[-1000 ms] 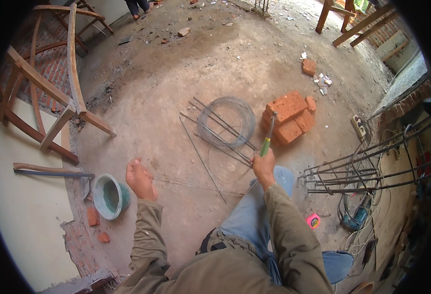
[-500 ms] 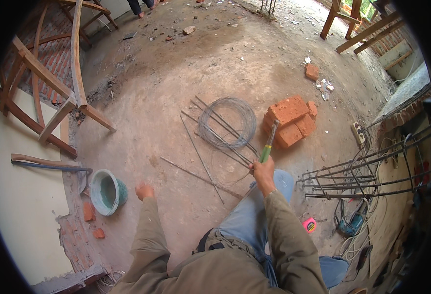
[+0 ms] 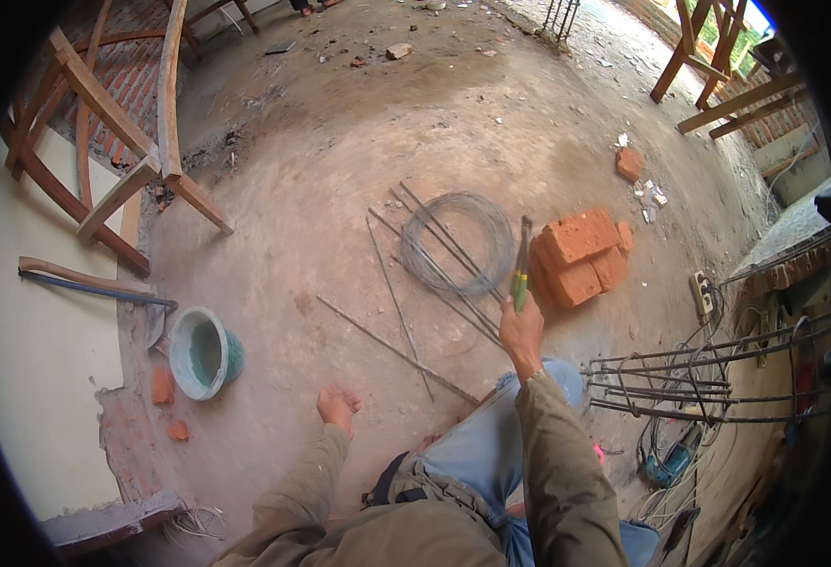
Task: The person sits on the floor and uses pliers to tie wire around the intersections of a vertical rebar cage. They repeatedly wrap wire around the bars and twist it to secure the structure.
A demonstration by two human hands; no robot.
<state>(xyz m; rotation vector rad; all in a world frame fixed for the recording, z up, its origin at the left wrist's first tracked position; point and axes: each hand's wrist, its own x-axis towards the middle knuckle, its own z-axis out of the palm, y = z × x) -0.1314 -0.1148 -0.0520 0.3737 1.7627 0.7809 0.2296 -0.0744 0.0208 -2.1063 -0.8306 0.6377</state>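
1. The right hand [image 3: 521, 331] is clamped around the green grip of a long-handled tool [image 3: 523, 263], which stands nearly upright with its dark end toward 12 o'clock.
2. The left hand [image 3: 338, 408] is lowered to the dirt floor [image 3: 340, 170] at about 7 o'clock from the right hand; its fingers rest loosely together and hold nothing.
3. A coil of thin wire [image 3: 460, 244] lies flat on the floor at 11 o'clock from the right hand, just beside the upper end of the tool.
4. Several straight steel rods [image 3: 399, 350] lie on the floor under and around the coil. The longest runs from 10 o'clock toward 4 o'clock and ends near the person's knee [image 3: 538, 378], which is clad in blue jeans.
5. A stack of red bricks [image 3: 585, 255] sits at 1 o'clock from the right hand, close to the tool; whether the two touch cannot be told.
6. A green bucket [image 3: 203, 352] stands at 10 o'clock from the left hand, near a cream-coloured wall [image 3: 37, 378].
7. A cage of tied reinforcing bars [image 3: 699, 383] lies at 3 o'clock from the right hand, with tangled cables beneath it.
8. Wooden frames [image 3: 113, 161] lean against the wall at 10 o'clock, well apart from both hands.
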